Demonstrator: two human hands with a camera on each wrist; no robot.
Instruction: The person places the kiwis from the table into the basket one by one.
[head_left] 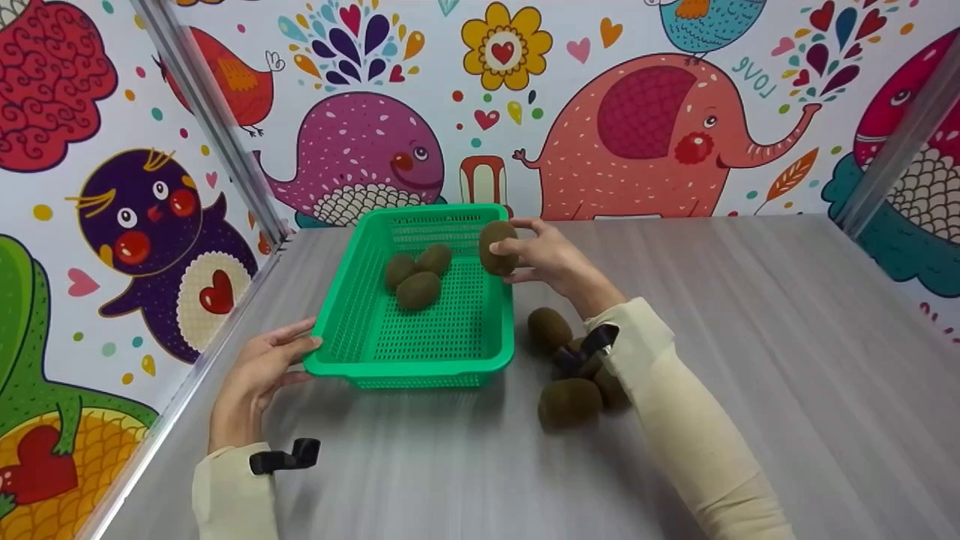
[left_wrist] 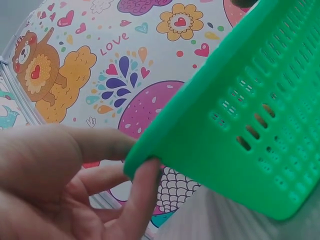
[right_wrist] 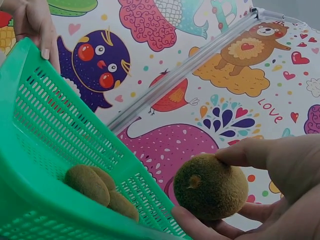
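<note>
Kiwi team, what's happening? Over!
Left grip holding green rectangular plastic basket. Right grip holding fuzzy brown oval kiwi near basket's right side. Three more kiwis inside. Nothing clearly blocking.

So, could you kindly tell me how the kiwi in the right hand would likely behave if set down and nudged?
The kiwi would probably roll, since it is rounded, and its oblong shape may make it wobble. Its fuzzy skin likely isn't slippery. With no dents showing, it may be fairly firm.
</note>
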